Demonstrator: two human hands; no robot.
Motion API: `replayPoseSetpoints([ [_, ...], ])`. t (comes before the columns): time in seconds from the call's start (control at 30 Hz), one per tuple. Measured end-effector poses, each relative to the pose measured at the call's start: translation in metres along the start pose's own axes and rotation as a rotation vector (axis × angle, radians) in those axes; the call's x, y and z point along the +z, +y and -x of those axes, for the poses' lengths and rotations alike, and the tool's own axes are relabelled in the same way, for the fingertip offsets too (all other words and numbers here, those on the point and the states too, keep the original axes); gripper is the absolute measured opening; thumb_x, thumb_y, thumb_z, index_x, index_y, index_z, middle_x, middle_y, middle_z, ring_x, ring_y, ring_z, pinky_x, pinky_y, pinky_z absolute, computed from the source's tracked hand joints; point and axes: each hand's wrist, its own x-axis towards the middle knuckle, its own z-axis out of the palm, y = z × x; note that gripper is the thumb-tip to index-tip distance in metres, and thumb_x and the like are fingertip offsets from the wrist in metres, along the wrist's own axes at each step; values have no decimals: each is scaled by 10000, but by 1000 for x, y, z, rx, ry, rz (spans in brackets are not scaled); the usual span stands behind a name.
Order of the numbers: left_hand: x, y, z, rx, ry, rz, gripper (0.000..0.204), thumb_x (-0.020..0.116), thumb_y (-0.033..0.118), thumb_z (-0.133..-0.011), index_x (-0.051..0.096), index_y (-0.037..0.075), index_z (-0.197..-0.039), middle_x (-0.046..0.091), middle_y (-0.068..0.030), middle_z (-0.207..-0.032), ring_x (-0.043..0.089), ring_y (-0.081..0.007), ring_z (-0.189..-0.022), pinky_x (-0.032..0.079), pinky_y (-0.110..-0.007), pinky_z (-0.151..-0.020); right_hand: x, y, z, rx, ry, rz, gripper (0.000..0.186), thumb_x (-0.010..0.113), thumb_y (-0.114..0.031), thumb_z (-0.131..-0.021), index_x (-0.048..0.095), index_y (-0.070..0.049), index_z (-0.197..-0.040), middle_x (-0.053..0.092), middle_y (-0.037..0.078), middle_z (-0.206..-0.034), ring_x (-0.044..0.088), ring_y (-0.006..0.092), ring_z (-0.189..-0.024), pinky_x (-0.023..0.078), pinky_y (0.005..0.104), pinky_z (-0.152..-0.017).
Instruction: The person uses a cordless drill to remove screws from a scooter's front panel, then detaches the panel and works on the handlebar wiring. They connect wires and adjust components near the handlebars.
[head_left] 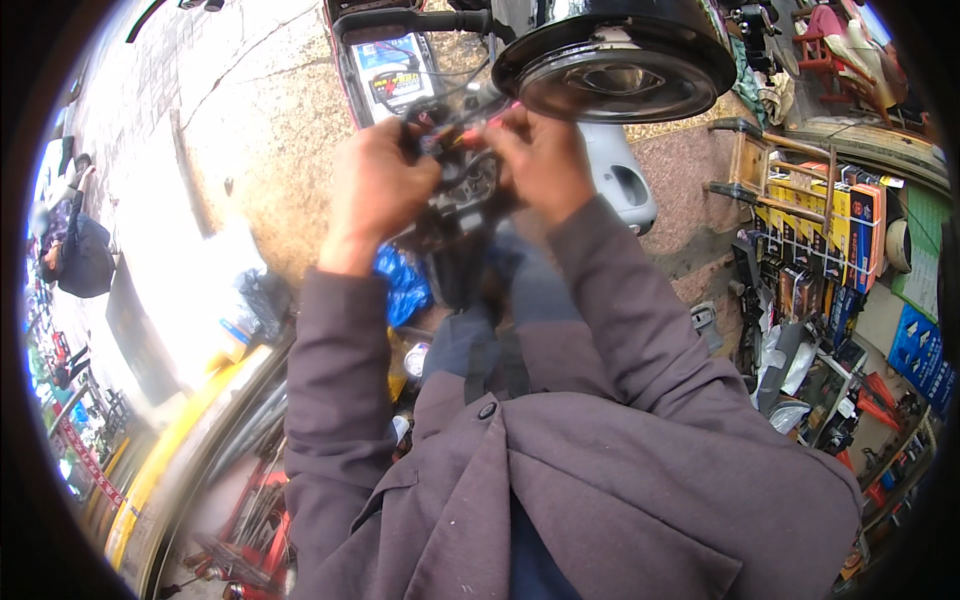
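Both my hands are raised in front of me on a bundle of dark wires and connectors [455,135] that hangs from a scooter. My left hand [375,185] grips the black wiring at its left side. At the right side my right hand [540,155] pinches red and pink leads. A black wiring block [462,200] sits just below, between my palms. Above the hands is the scooter's open compartment with a battery [395,72] in it, and beside that a round black headlight housing [615,60].
A white scooter panel [625,180] stands on the concrete ground to the right. Stacked boxes on a shelf [820,235] and loose parts fill the right side. A blue bag [402,285] lies below my hands. Another person [75,250] sits at far left.
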Motion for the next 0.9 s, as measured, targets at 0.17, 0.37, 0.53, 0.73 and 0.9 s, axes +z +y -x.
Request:
replayPoseSetpoints([
  [0.17,-5,-4,-2,9,0,53,223,642,5,-794,656,-38,-1012,652,-16,-716,558,-54,-615,451,-244,-559,-8,-7,7,83,-45,-284,148,657,-120,-941,707,10,-992,724,53,-845,533,51,-476,441,217,-413],
  [0.37,-3,-4,-1,20,4,81,220,644,7,-796,660,-35,-1012,627,8,-703,526,-47,-601,432,-239,-550,-7,-9,4,67,-34,-311,152,650,-111,-944,698,13,-1018,695,40,-785,522,51,-464,396,217,-378],
  [0.53,-5,-9,-1,1,28,94,192,641,-3,-797,668,-29,-986,613,21,-693,521,-38,-602,424,-225,-548,-12,-9,6,131,-105,-224,140,673,-126,-936,694,10,-964,681,27,-771,528,50,-473,409,210,-399],
  [0.73,-17,-11,-6,-71,-3,239,191,659,6,-788,687,-19,-976,601,29,-678,498,-26,-564,404,-214,-510,-10,-4,15,89,-92,-237,109,647,-128,-954,713,-48,-986,582,-27,-621,495,29,-490,342,176,-429],
  [0.9,-21,-6,-8,-71,-18,229,223,673,42,-791,694,-24,-1003,609,19,-684,507,-44,-555,410,-216,-505,-11,0,17,67,-82,-226,106,678,-106,-930,674,-3,-954,659,16,-733,549,45,-520,439,210,-461],
])
